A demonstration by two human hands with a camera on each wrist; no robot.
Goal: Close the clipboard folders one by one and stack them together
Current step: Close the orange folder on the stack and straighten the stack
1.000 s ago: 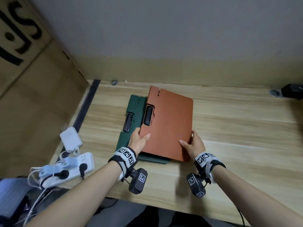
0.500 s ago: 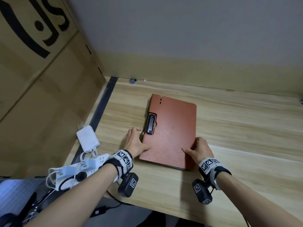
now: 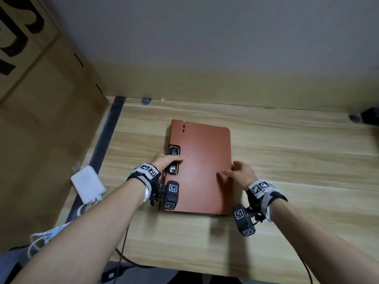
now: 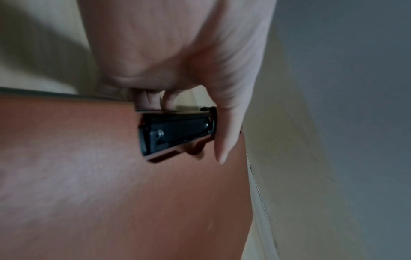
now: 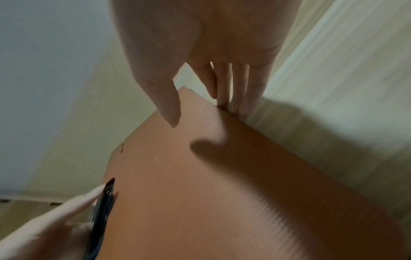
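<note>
An orange clipboard folder [image 3: 203, 160] lies shut on the wooden table [image 3: 297, 165], its black clip [image 3: 174, 151] on the left edge. It covers the green folder; only a thin dark edge [image 3: 211, 215] shows beneath its near side. My left hand [image 3: 164, 160] grips the left edge at the clip [image 4: 175, 130], thumb [image 4: 224, 140] across the top, fingers curled at the side. My right hand [image 3: 240, 173] is at the right edge. Its straight fingers [image 5: 238, 91] touch the edge of the orange cover [image 5: 222, 176], and its thumb hovers just above.
A white power adapter [image 3: 88, 186] and a tangle of white cables [image 3: 45, 236] lie at the table's left edge. A large cardboard box [image 3: 41, 99] stands on the left. A dark object [image 3: 370, 115] sits at the far right by the wall.
The orange folder has slid left and squared up over the green one, hiding it. My left hand moved up to the clip edge. My right thumb lifted off the cover.
</note>
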